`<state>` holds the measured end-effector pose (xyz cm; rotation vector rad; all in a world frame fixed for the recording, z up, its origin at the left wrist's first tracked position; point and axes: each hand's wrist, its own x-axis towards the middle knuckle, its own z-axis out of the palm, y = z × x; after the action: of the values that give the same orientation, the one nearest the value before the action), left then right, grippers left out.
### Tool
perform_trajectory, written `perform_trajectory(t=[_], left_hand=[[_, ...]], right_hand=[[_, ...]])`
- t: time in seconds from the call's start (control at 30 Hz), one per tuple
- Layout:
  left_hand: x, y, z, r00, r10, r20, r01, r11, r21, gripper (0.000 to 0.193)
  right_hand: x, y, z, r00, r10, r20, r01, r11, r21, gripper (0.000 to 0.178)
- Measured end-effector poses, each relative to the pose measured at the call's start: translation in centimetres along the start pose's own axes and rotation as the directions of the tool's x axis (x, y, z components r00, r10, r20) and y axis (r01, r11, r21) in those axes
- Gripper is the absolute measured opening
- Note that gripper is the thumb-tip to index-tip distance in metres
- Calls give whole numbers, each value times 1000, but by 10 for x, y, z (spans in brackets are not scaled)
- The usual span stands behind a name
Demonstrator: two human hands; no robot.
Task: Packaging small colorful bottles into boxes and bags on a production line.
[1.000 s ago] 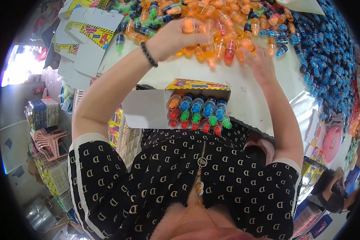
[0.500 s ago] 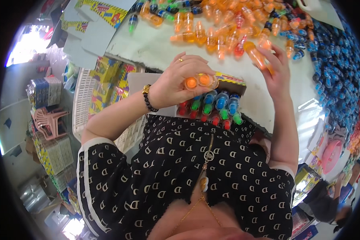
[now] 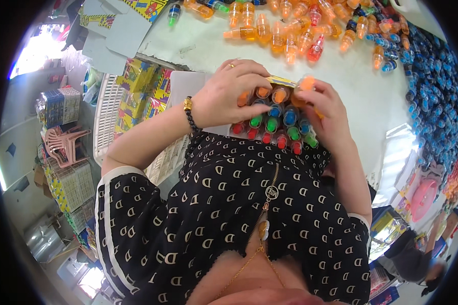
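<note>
An open display box [image 3: 285, 80] is packed in rows with small capped bottles, their coloured caps facing me: red caps [image 3: 282, 141], green caps [image 3: 272, 125], blue caps [image 3: 290, 117] and, along the far side, orange-capped bottles [image 3: 280, 95]. My left hand [image 3: 229, 91] curls round the left end of the orange row, its thumb lying across toward the blue caps. At the box's far right corner my right hand [image 3: 326, 109] grips an orange bottle [image 3: 306, 84] between thumb and fingers. More orange shows against its palm, partly hidden by the fingers.
Loose orange bottles [image 3: 277, 38] lie scattered over the white table [image 3: 203, 53]. A large heap of blue bottles [image 3: 437, 101] covers the right side. Flat cardboard blanks [image 3: 109, 38] lie at upper left, above a white crate [image 3: 104, 117] of printed packages. Pink chairs [image 3: 63, 145] stand further left.
My left hand has lowered the orange bottles into the box's far row. My right hand has come left and nearer, from beside the loose pile to the box corner, still gripping orange bottles.
</note>
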<state>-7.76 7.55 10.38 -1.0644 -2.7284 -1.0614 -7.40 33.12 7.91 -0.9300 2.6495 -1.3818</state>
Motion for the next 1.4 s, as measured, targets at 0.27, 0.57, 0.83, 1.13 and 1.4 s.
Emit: perform_trajectory(t=[0.27,0.57,0.83,1.13,1.4], left_hand=[[10,-24,0,943,-289,166,256,947,194,48],[34,-38,-18,844,-372,386,364,926,98,52],[13,-50,-49,774,-524,355,408,842,353,41],[35,-41,-87,820,-466,332,327,858,396,36],[32,4,-70,828,37,560,377,703,-604,73]], right_hand=[[2,34,-9,996,-76,-49,80,993,87,25],[6,56,9,983,138,-121,-71,894,443,27],[1,39,5,993,121,6,-118,953,280,41],[-63,81,-64,630,526,-572,-312,845,434,38],[-225,131,-128,327,311,-893,-906,372,-202,21]])
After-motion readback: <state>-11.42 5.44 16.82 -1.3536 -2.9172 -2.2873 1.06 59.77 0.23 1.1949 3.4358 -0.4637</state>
